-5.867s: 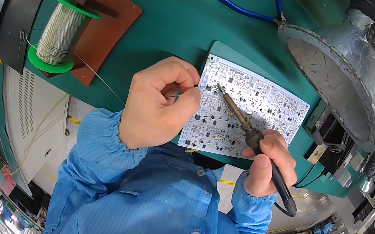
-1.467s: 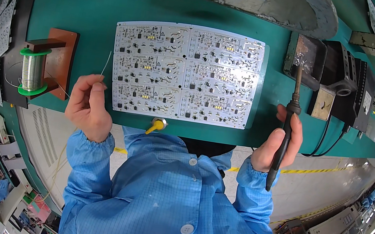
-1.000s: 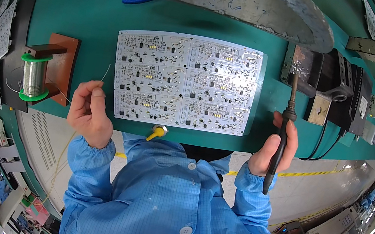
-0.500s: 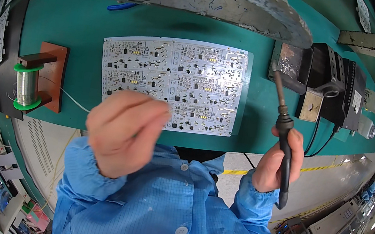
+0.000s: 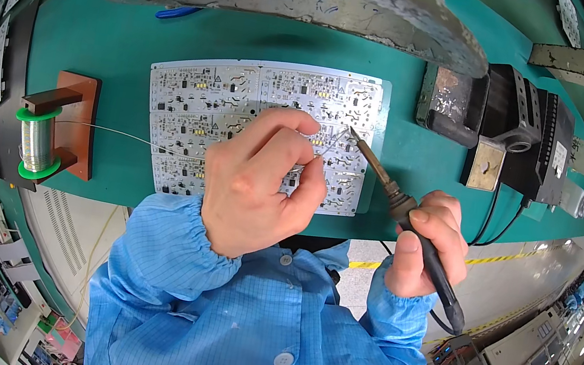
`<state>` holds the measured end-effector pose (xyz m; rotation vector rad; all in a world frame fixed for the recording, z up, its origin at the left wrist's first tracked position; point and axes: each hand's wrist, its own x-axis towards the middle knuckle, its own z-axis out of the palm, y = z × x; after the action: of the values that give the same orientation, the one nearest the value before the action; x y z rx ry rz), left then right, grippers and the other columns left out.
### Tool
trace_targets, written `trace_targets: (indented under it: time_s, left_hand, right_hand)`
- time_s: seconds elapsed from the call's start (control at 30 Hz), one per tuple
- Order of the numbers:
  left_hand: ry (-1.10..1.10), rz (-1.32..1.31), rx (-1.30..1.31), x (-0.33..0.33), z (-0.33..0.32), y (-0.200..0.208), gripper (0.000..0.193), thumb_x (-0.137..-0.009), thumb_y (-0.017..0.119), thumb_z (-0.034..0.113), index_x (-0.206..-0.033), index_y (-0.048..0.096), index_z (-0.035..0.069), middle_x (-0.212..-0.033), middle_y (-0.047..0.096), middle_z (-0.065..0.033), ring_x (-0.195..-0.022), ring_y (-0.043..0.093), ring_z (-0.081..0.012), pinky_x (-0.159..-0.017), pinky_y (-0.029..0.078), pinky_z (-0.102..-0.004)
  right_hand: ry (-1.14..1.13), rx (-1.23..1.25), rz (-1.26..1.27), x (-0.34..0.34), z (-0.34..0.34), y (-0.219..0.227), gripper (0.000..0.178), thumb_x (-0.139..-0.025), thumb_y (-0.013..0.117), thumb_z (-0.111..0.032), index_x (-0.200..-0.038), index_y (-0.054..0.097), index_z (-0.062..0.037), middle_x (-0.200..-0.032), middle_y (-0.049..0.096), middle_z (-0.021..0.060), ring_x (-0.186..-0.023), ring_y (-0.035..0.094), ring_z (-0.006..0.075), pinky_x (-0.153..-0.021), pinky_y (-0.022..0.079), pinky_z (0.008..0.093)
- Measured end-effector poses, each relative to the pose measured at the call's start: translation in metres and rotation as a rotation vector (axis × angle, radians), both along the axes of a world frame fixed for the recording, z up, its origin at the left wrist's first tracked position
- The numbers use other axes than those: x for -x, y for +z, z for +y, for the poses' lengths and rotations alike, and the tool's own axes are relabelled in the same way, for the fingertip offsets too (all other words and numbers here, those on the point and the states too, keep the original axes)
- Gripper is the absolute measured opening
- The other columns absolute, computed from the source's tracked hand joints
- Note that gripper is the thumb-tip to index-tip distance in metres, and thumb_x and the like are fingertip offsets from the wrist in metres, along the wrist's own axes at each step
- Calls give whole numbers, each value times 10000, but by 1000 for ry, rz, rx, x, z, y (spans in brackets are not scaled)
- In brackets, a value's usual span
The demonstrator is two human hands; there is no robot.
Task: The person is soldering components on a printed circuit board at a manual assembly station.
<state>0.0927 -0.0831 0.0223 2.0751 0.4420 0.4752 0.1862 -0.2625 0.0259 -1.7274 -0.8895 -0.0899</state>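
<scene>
A white panel of printed circuit boards [image 5: 194, 102] lies on the green bench mat. Over its middle, my left hand [image 5: 262, 178] is closed in a pinch on solder wire [image 5: 109, 129], whose short end sticks out toward the panel's right part. My right hand [image 5: 428, 246], off the panel's lower right, is wrapped round the black handle of a soldering iron [image 5: 392, 189]. The iron's tip meets or nearly meets the wire's end over the panel; I cannot tell if it touches the board. From my left hand the wire runs back to a green-flanged spool [image 5: 37, 144].
The spool sits on a brown stand [image 5: 85, 130] at left. A rough grey hood [image 5: 305, 5] overhangs the far side, with a blue-handled tool [image 5: 177, 12] beneath. At right stand an iron holder [image 5: 484, 165], a black station [image 5: 546, 146] and glass bottles [image 5: 574, 198].
My left hand has moved right and up over the panel, drawing the wire taut. The soldering iron has swung left and down, from near the holder to the panel.
</scene>
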Motion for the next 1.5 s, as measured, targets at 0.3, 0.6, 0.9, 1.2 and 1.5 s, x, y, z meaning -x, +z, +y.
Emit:
trace_targets:
  time_s: [0.3,0.6,0.9,1.2,1.5]
  left_hand:
    - [-12,-27,-58,0,0,-2,153,-662,645,-80,-722,536,10,-904,633,-132,-624,611,-189,-523,479,-278]
    - [-7,-46,-122,-2,-2,-7,131,-674,659,-79,-725,567,-1,-883,633,-121,-578,597,-178,-480,463,-270]
    - [-19,-30,-162,5,-2,7,136,-679,659,-78,-751,573,-2,-885,633,-122,-563,594,-177,-476,463,-262]
    - [237,149,-220,61,29,34,99,-762,655,-46,-791,579,10,-822,642,-96,-517,547,-116,-442,397,-227]
    - [504,-38,83,95,68,-19,25,-861,558,-46,-885,555,-37,-916,618,-77,-680,535,-38,-589,413,-161]
  right_hand:
    - [8,14,-10,-2,1,-5,183,-739,670,-148,-805,623,16,-621,578,103,-559,508,248,-558,435,354]
    - [31,59,-25,1,0,-4,242,-810,642,-209,-855,587,22,-555,529,87,-582,470,244,-617,433,400]
    - [18,-26,-57,-4,4,-4,181,-743,672,-141,-806,626,22,-609,576,101,-541,495,237,-535,424,348]
    - [-267,-5,-81,5,-15,-18,341,-875,552,-233,-1081,560,38,-941,574,183,-852,540,274,-817,441,401]
    - [-308,269,-121,-5,-21,-33,377,-901,520,-166,-1194,511,72,-1102,551,197,-1012,573,289,-914,421,362]
